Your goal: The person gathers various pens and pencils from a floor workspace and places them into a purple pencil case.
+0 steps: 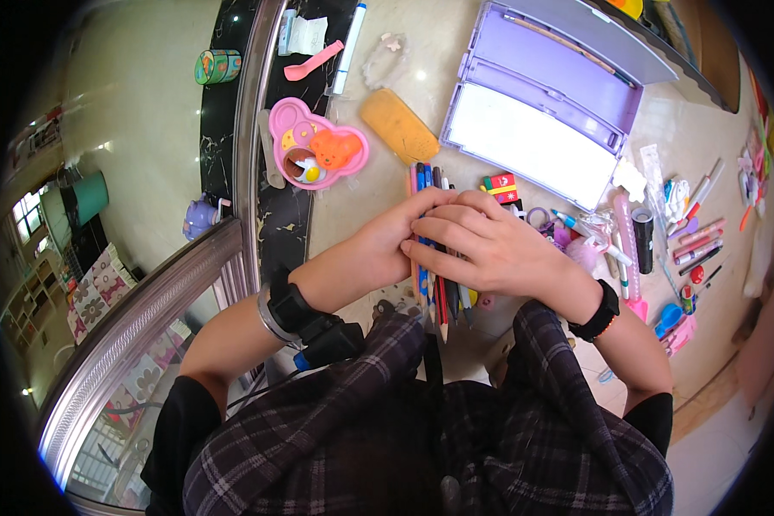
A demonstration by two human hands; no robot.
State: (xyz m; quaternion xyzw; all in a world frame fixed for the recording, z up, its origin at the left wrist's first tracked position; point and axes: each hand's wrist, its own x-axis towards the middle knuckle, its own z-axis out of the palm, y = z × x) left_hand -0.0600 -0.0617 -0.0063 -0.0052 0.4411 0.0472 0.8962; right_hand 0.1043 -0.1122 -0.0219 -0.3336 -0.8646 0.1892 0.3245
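Both my hands wrap around a bundle of pencils (424, 173) above the near part of the marble-patterned surface. My left hand (400, 222) grips it from the left, and my right hand (484, 242) lies across the front with its fingers closed over the pencils. Their lower ends stick out below my fingers, among them a red pencil (441, 303). Beyond the bundle lies a yellow-orange case (400, 126). At upper right an open purple pencil box (555, 97) has a white panel (532, 135) in front and one long pencil (567, 45) in its upper part.
A pink tray (345, 166) holding an orange bear-shaped piece (335, 149) sits left of the case. Markers, a black flashlight (643, 238), a blue spoon (668, 318) and other small items spread on the right. A mirror frame (248, 116) borders the surface at left.
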